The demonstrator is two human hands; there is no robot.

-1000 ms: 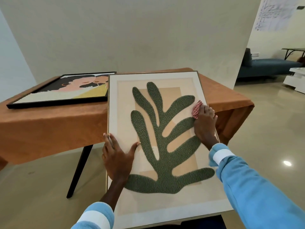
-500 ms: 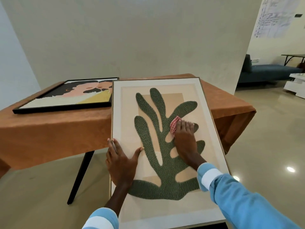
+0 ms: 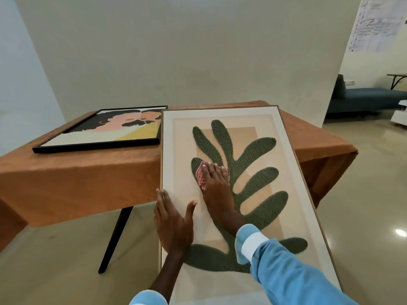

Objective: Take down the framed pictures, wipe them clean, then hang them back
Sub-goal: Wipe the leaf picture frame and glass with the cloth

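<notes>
A tall framed picture (image 3: 293,172) with a green leaf shape on beige leans with its top end on the table and its bottom end toward me. My right hand (image 3: 217,190) presses a red-and-white checked cloth (image 3: 200,178) flat on the glass over the leaf's left side. My left hand (image 3: 174,225) lies flat with spread fingers on the picture's left edge, steadying it. A second picture in a black frame (image 3: 103,133) lies flat on the table to the left.
The table (image 3: 77,183) has an orange-brown cloth and dark slanted legs, and stands against a plain wall. At the right, an opening shows a blue sofa (image 3: 363,100) and a white low table (image 3: 399,115). Glossy floor surrounds me.
My right hand has slid the cloth from the picture's right edge across the glass to the left side of the leaf. My left hand has stayed on the left edge.
</notes>
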